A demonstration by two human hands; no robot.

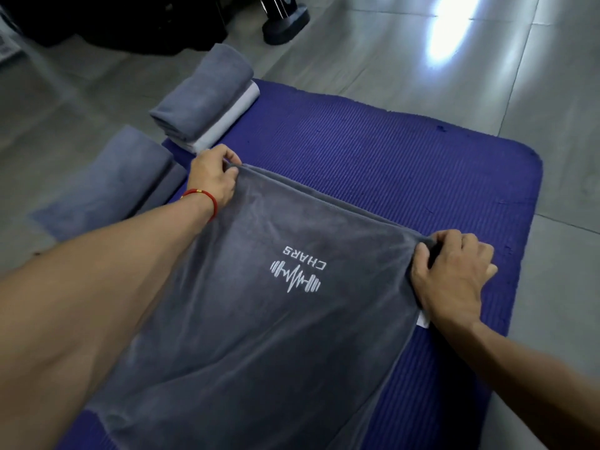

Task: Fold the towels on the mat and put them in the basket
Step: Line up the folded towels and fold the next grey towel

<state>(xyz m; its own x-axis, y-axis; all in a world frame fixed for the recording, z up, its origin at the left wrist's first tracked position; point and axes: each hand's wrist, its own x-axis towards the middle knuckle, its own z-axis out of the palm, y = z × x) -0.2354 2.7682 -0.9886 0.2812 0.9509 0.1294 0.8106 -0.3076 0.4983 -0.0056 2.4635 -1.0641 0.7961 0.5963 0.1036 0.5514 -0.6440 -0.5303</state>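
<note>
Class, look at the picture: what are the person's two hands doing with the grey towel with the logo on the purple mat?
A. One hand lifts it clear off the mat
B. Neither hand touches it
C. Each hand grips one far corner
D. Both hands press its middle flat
C: the left hand and right hand each pinch a far corner of the grey towel, which lies on the purple mat.

Illumination is moderate and cool, dimmer toward the upper left, where dark equipment loses all detail. A strong overexposed glare patch lies on the glossy floor tiles at upper right, with fainter streaks beside it. Shadows are soft and diffuse. The purple mat shows its ribbing clearly at centre. Wide-angle distortion bends tile joints and stretches the near left forearm, which is soft. Overall sharpness is slightly smeared; the towel's white logo remains legible.
</note>
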